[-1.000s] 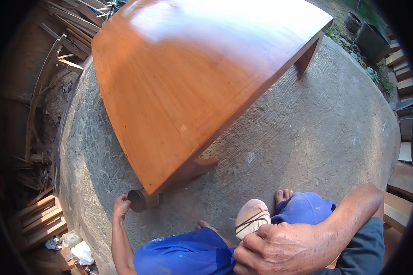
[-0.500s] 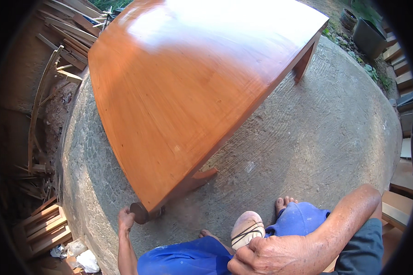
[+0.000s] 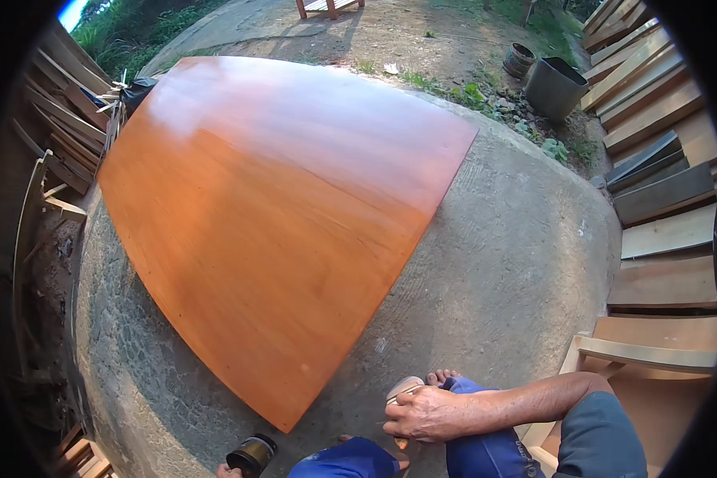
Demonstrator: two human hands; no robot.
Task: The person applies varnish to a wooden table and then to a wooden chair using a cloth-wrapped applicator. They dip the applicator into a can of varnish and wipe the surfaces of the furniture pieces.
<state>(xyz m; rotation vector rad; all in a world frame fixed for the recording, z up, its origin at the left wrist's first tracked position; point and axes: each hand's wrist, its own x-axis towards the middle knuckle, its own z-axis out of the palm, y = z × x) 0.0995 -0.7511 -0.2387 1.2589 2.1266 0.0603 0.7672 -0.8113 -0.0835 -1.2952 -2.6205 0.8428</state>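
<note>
A large wooden tabletop (image 3: 271, 215) with a glossy orange-brown finish spreads in front of me, its near corner pointing toward my knees. Low at the picture's edge, my left hand (image 3: 229, 472) grips a dark cylindrical can (image 3: 252, 455), tilted, just below that corner; most of this hand is cut off. My right hand (image 3: 426, 413) is closed around a pale, rounded pad (image 3: 404, 388) bound with bands, held above my right knee and apart from the tabletop. A small orange tip shows under the right fingers; I cannot make out what it is.
Wooden boards and frames (image 3: 653, 215) line the right side, with a pale wooden chair-like piece (image 3: 645, 350) nearby. Scrap timber (image 3: 68, 119) leans at the left. Beyond the concrete floor (image 3: 518, 247) stand a dark bin (image 3: 558, 88) and a small slatted wooden piece (image 3: 331, 8).
My view has tilted upward, showing more ground beyond the tabletop. The can has dropped from beside the near corner to below it and now shows its side. The right hand still holds the pad.
</note>
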